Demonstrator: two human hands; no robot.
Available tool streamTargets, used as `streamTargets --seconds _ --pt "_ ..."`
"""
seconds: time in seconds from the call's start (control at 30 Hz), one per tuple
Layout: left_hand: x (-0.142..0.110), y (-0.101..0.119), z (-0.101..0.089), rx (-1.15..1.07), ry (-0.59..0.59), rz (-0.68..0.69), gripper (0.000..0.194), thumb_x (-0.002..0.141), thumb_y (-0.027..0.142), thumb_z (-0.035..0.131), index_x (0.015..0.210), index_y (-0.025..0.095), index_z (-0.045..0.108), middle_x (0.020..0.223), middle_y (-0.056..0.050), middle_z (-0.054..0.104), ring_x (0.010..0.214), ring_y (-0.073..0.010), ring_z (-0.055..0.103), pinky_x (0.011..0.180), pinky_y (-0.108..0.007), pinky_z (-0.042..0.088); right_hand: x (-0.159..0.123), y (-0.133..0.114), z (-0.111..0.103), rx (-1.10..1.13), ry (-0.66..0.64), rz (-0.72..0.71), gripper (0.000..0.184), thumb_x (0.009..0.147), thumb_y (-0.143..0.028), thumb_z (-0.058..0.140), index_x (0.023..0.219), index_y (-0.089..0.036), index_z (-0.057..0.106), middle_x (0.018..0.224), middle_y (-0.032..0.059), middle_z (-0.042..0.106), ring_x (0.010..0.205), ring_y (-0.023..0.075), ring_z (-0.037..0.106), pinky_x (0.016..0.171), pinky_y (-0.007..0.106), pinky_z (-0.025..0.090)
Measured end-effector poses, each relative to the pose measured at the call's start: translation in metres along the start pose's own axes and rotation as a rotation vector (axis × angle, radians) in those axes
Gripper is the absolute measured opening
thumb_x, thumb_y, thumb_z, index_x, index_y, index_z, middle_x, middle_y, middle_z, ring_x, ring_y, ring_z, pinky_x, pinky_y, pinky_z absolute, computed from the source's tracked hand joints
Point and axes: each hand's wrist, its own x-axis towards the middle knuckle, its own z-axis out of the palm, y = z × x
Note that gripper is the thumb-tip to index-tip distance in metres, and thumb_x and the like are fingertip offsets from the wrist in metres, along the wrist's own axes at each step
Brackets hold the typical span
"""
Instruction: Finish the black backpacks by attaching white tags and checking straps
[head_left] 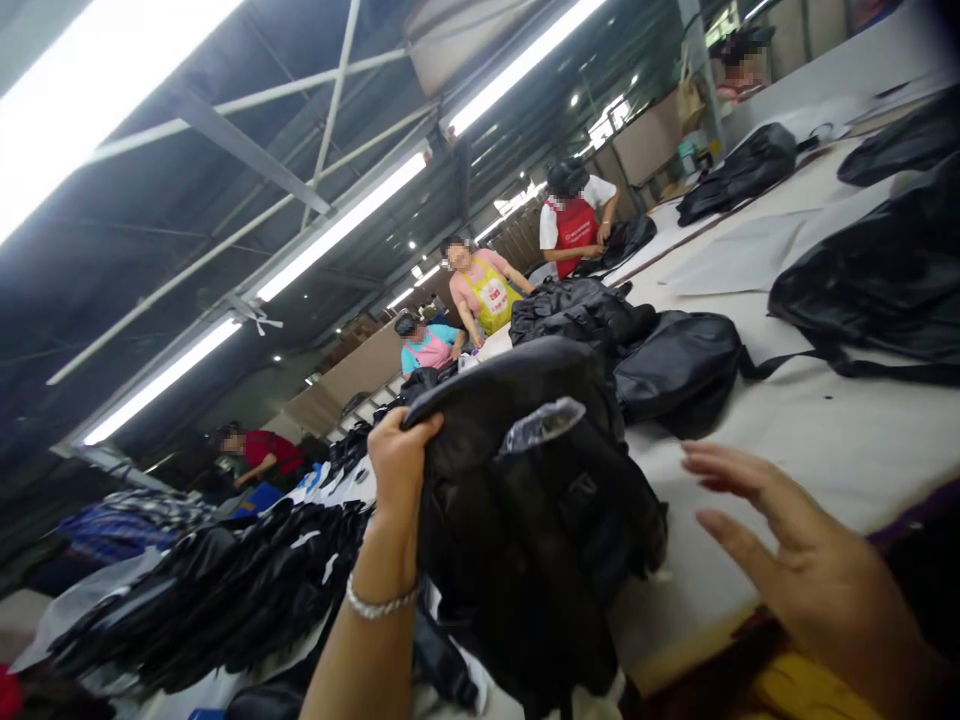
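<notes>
The left hand [397,455] is clamped on the top edge of a black backpack [525,520] lifted over the long worktable [825,440], the right hand [810,560] hovers open beside it, so next seems a second grip.

I see the black backpack [525,520] as slightly glossy synthetic cloth, with a clear crinkly plastic film patch [544,420] on top. Bracelet [379,602] looks shiny metal. Table [825,430] surface is matt, smooth, off-white, paper-like. Bags [679,365] near its far edge have a dull leathery sheen.
</notes>
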Motion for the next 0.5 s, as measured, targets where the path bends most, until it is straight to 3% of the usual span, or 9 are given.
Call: streamTargets --seconds 0.07,0.13,0.23,0.33,0.4,0.5 --pt "0.022 0.023 0.024 -0.135 0.013 0.014 0.032 0.048 0.029 0.070 0.073 0.011 0.059 0.056 0.004 0.053 0.052 -0.0116 0.052 0.051 -0.024 0.044 -0.015 -0.019 -0.005 -0.032 -0.135 -0.178 0.034 0.085 -0.035 0.050 0.117 -0.024 0.048 0.119 0.0040 0.045 0.107 0.0234 0.043 0.097 0.037 0.035" --pt "0.032 0.049 0.054 -0.220 -0.042 0.004 0.031 0.047 0.025 0.071 0.071 0.010 0.059 0.057 0.003 0.053 0.054 -0.0130 0.054 0.056 -0.028 0.047 -0.010 -0.033 -0.009 -0.022 -0.184 -0.234 0.044 0.084 -0.035 0.052 0.125 -0.023 0.041 0.124 0.0049 0.040 0.112 0.0241 0.038 0.099 0.037 0.031" --pt "0.019 0.088 0.106 -0.379 -0.226 -0.160 0.020 0.051 0.013 0.068 0.067 0.007 0.056 0.058 0.000 0.055 0.059 -0.0161 0.058 0.062 -0.035 0.049 0.024 -0.038 -0.017 0.103 -0.200 -0.030 0.071 0.078 -0.046 0.060 0.134 -0.020 0.026 0.128 0.0080 0.034 0.115 0.0271 0.033 0.100 0.040 0.029" --pt "-0.022 0.116 0.157 -0.398 -0.474 -0.235 0.014 0.058 0.008 0.063 0.068 0.006 0.055 0.061 -0.002 0.057 0.067 -0.0199 0.061 0.065 -0.040 0.049 0.061 -0.025 -0.026 0.270 -0.231 0.193 0.088 0.068 -0.053 0.067 0.135 -0.018 0.022 0.125 0.0115 0.038 0.112 0.0291 0.037 0.094 0.039 0.035" --pt "-0.054 0.130 0.185 -0.342 -0.692 -0.181 0.013 0.063 0.013 0.060 0.071 0.004 0.056 0.068 -0.005 0.060 0.071 -0.0221 0.062 0.065 -0.041 0.048 0.072 -0.010 -0.035 0.226 -0.193 0.276 0.081 0.066 -0.051 0.070 0.130 -0.019 0.031 0.117 0.0101 0.046 0.106 0.0289 0.043 0.090 0.037 0.039" --pt "-0.084 0.143 0.212 -0.340 -1.067 -0.057 0.031 0.070 0.026 0.049 0.082 -0.001 0.056 0.082 -0.012 0.062 0.078 -0.0212 0.060 0.065 -0.034 0.046 0.070 0.018 -0.054 0.112 -0.037 0.452 0.063 0.064 -0.044 0.073 0.116 -0.021 0.045 0.103 0.0071 0.055 0.093 0.0273 0.051 0.079 0.032 0.045"
